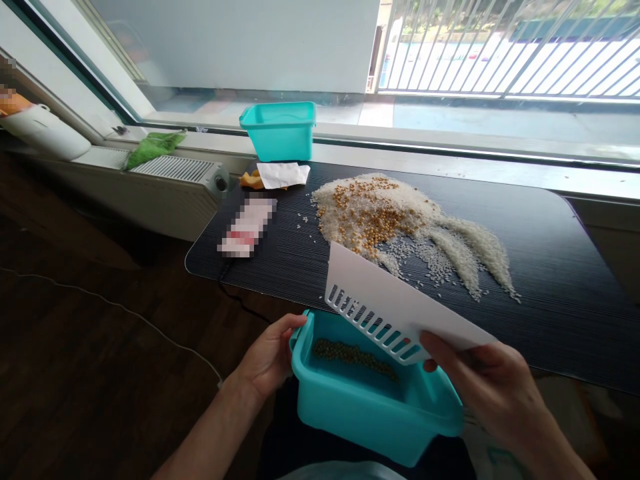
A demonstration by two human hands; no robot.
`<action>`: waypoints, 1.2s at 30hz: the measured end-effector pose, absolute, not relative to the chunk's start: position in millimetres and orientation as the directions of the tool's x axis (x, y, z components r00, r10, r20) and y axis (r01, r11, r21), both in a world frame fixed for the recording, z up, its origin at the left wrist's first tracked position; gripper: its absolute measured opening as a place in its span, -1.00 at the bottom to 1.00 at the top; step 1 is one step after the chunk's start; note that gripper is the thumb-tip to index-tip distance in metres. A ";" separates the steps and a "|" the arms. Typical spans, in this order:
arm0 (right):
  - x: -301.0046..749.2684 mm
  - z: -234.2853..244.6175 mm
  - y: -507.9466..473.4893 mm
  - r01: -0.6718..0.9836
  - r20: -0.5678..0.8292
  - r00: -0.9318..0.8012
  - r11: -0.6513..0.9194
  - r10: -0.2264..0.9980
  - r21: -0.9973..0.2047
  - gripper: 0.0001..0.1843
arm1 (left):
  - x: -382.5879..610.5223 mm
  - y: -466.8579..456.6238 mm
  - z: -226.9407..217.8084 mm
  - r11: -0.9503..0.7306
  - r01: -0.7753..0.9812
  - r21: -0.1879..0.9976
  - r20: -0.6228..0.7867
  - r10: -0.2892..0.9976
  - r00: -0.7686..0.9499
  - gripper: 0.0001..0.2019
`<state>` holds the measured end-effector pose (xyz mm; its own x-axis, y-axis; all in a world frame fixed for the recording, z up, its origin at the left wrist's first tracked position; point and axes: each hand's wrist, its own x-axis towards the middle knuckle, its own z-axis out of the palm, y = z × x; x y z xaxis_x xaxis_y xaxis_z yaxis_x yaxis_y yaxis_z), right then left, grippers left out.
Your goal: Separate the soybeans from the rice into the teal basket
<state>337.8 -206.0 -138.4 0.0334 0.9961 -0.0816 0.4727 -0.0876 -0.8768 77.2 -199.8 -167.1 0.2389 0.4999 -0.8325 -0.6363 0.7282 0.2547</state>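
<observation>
My left hand is closed on the left end of a turquoise plastic bin, its thumb on the rim. Greenish dried peas or beans lie in a band on the bin's floor. With my right hand I grip a white slotted plastic panel, tilted over the bin; its row of slots is along the lower edge. The panel's far left corner reaches up to a pile of white rice mixed with golden kernels on the dark table. My right fingers are partly hidden behind the panel.
Another turquoise bin stands at the table's back left. Before it lie a white paper and something yellowish-brown. A blurred-out flat object sits near the left edge. A radiator with a green cloth is beyond.
</observation>
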 end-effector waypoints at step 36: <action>347.4 -137.7 -206.7 0.378 -0.034 0.336 -0.168 0.941 -0.910 -0.80 | 92.0 -196.4 -164.1 0.726 -0.632 0.270 -0.834 0.505 0.224 -0.84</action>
